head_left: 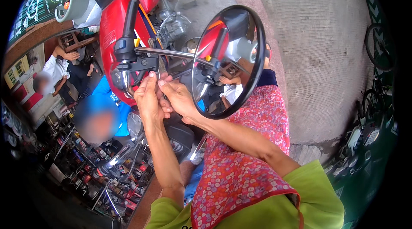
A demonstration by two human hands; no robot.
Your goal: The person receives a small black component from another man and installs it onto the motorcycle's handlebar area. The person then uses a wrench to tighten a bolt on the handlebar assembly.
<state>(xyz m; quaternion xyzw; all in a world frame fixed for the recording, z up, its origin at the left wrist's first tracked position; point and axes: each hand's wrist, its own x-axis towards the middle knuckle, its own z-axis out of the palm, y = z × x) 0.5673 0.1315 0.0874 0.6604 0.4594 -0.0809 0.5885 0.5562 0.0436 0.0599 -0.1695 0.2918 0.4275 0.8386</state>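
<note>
While both hands crowd the handlebar clamp [143, 62], fingers stay bunched up.
Left hand [148, 98] and right hand [178, 98] pinch something tiny under the mirror stem [171, 52], can't tell what; round mirror [227, 59] sits just right.

Glossy mirror glass [227, 57] sits in a smooth black plastic rim, its stem [171, 52] bright polished metal. The handlebar grip [130, 16] looks matt black rubber, the switch housing [128, 57] dull plastic. The red bodywork [112, 23] shines like lacquer. The pavement [317, 36] is rough grey concrete. The apron [240, 173] is printed cloth.
</note>
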